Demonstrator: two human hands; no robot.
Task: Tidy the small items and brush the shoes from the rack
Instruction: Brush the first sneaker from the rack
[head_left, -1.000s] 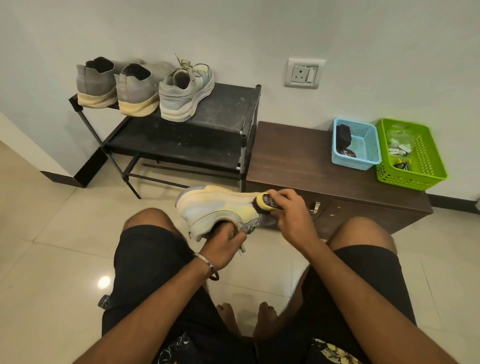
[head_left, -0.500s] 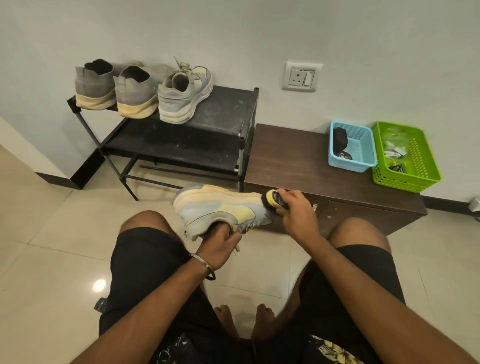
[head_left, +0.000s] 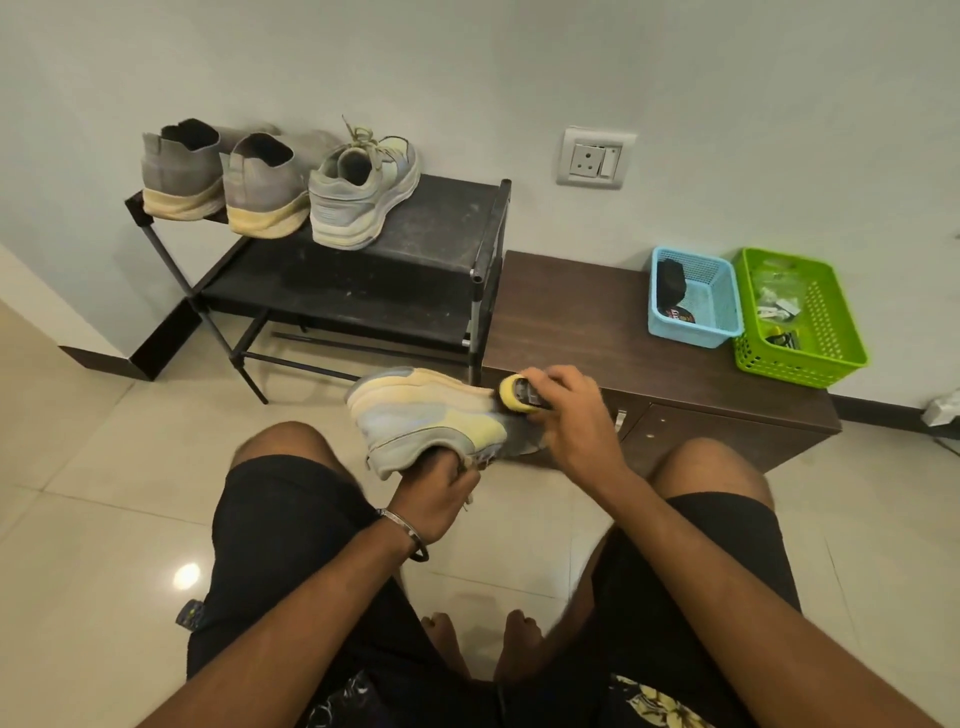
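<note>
A grey and pale-yellow sneaker (head_left: 415, 415) is held between my knees, lying on its side. My left hand (head_left: 439, 493) grips it from below, fingers tucked into its opening. My right hand (head_left: 569, 415) holds a small yellow-handled brush (head_left: 517, 395) against the sneaker's toe end. On the black shoe rack (head_left: 441, 234) stand three more shoes: its matching sneaker (head_left: 363, 192) and a pair of grey slip-ons (head_left: 223, 176).
A low brown cabinet (head_left: 597, 332) stands right of the rack, carrying a blue basket (head_left: 696, 299) with dark items and a green basket (head_left: 800, 317) with small bits. A wall socket (head_left: 595, 158) is above. Glossy tiled floor lies around my legs.
The brush in my right hand has slid along the sneaker toward its toe end. The left hand keeps its hold on the shoe, which has barely shifted.
</note>
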